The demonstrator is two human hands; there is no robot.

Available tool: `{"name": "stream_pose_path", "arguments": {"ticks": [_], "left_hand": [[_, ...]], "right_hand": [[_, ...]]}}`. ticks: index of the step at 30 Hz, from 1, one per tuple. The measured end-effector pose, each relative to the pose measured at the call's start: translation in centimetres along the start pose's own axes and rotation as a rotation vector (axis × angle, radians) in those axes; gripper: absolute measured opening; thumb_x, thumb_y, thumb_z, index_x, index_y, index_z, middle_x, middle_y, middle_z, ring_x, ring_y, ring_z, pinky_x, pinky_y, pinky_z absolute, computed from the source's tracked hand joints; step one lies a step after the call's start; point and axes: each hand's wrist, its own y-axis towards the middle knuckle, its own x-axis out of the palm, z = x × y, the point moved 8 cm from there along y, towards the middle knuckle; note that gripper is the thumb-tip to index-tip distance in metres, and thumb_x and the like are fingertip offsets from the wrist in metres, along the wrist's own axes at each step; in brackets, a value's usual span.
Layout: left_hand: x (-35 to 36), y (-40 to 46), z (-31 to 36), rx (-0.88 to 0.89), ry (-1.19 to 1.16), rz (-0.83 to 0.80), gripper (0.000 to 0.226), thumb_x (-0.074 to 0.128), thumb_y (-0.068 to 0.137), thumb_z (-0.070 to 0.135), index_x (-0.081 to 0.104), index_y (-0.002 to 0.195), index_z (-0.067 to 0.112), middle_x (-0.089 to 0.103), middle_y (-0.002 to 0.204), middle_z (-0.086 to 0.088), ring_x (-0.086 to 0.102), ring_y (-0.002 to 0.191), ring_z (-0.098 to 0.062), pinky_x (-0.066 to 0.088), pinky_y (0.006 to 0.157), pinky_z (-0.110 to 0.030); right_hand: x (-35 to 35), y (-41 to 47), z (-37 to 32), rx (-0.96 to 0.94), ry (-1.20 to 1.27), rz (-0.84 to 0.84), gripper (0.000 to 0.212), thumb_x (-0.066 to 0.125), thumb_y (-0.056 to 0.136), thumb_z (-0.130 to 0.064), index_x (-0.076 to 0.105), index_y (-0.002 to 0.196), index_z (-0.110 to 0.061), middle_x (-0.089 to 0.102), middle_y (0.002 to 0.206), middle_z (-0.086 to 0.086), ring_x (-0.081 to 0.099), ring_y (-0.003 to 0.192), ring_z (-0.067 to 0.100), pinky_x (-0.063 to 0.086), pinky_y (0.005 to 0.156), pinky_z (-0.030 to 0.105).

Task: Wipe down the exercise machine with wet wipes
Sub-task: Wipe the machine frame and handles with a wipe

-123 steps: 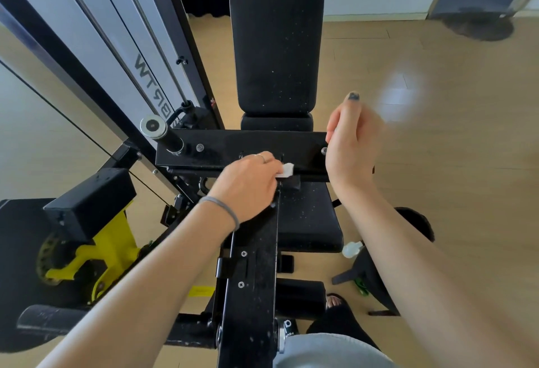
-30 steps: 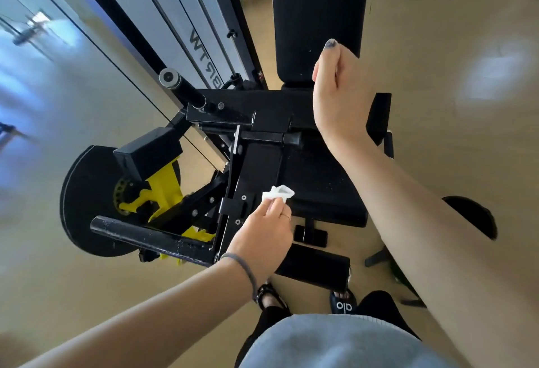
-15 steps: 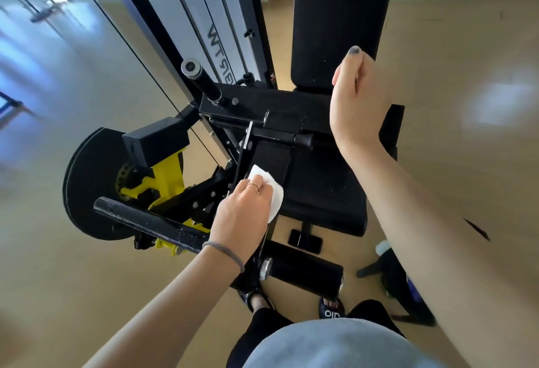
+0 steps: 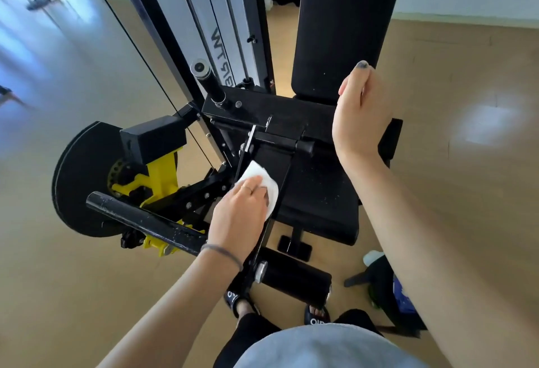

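Wooden gym floor [image 4: 466, 70] under a black exercise machine [image 4: 318, 192]
Left hand [image 4: 239, 213] at 7 o'clock presses a wet wipe [image 4: 262, 178] flat-fingered; right hand [image 4: 360, 114] grips the frame, fingertips hidden

floor [image 4: 466, 82]: wood | on it: exercise machine [image 4: 318, 192], dark bag [image 4: 388, 289]

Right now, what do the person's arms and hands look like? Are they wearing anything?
Both arms are bare, no sleeves. The left hand has a thin ring on one finger and a thin grey band round the wrist. The right hand has dark polish on the thumbnail. No gloves and no watch show.
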Motion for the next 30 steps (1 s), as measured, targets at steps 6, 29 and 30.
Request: {"name": "stream_pose_path", "arguments": {"ticks": [6, 29, 30], "left_hand": [[0.1, 2.5, 0.5, -0.061, 0.024, 0.003, 0.015, 0.072, 0.085, 0.005, 0.069, 0.096, 0.015, 0.064, 0.113, 0.002, 0.064, 0.096, -0.015, 0.052, 0.059, -0.024], [-1.6, -6.8, -1.4, -0.069, -0.205, 0.121, 0.006, 0.053, 0.1, 0.015, 0.058, 0.103, 0.013, 0.058, 0.095, 0.003, 0.056, 0.087, -0.017, 0.053, 0.067, -0.032], [-1.4, -6.7, -1.1, -0.079, -0.221, 0.117, 0.01, 0.051, 0.1, 0.017, 0.057, 0.108, 0.014, 0.058, 0.098, 0.003, 0.056, 0.089, -0.017, 0.054, 0.069, -0.031]], "right_hand": [[0.0, -0.2, 0.0, 0.042, 0.044, -0.104, 0.05, 0.031, 0.101, -0.041, 0.045, 0.07, -0.005, 0.049, 0.062, 0.009, 0.049, 0.061, 0.03, 0.043, 0.061, 0.048], [6.4, -15.8, 3.7, -0.373, -0.801, -0.703, 0.061, 0.023, 0.107, -0.043, 0.034, 0.157, -0.01, 0.024, 0.165, 0.018, 0.015, 0.155, 0.034, 0.016, 0.124, 0.056], [6.5, -16.5, 3.3, -0.392, -0.802, -0.715, 0.06, 0.022, 0.107, -0.043, 0.033, 0.157, -0.011, 0.026, 0.164, 0.018, 0.016, 0.155, 0.034, 0.015, 0.124, 0.057]]}}
